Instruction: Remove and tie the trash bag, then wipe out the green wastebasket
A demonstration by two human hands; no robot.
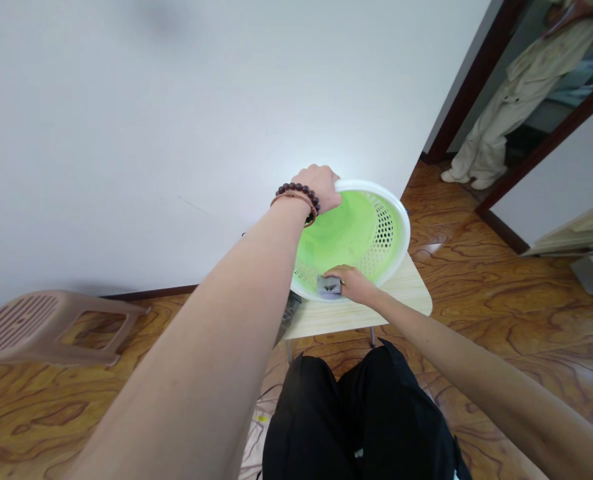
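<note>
A round laundry basket [401,230] with a white perforated wall and a green bottom is on a small pale table, its opening facing me. My left hand [321,187] is closed over the far left part of its rim, with dark beads and a thin cord on the wrist. At the near rim, my right hand [353,283] holds a small grey box [329,285] with a dark wing-like print. The box overlaps the rim in view; whether it touches the rim, I cannot tell. My left forearm hides part of the basket's left side.
The pale wood-look table [411,290] stands against a white wall [176,133]. Dark plastic [290,312] lies at its left edge. A beige plastic stool [61,327] is on its side at left. Another person [506,107] stands beyond the doorway at right.
</note>
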